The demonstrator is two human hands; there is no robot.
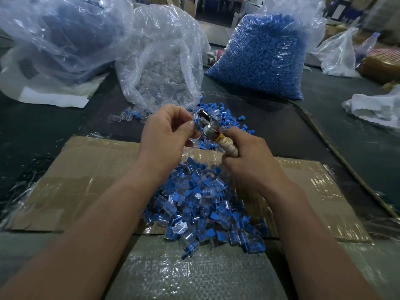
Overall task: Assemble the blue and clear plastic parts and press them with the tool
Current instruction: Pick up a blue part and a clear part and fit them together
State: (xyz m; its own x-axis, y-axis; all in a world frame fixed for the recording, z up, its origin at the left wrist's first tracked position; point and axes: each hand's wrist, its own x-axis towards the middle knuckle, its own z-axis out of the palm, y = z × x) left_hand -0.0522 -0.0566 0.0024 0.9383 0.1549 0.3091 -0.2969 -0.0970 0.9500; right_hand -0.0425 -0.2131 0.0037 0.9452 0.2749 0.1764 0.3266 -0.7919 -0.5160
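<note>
Centre frame, above the cardboard [86,169].

- Left hand [168,131]: thumb and forefinger pinch a small blue-and-clear part [195,122]; the other fingers are curled under.
- Right hand [251,159]: wrapped round the taped handle of the tool [208,128], forefinger lying along it.
- Tool axis: runs from the handle at lower right up and left to the chrome head at mid-frame.
- Key relation: the part sits at the head's left edge, touching or just beside it. It is hard to tell whether it is seated in the head, as glare and fingers hide the joint.
- The left hand is the nearer one to the part; the right only carries the tool.
- Judgement: the press is the step in hand. The part likely needs to line up with the head before the right hand squeezes.
- Pile [201,208] of joined parts lies lower centre, between the forearms.
- Bag of clear parts [164,68] is at upper centre, bag of blue parts [264,55] at upper right, both on the dark counter [43,118].
</note>
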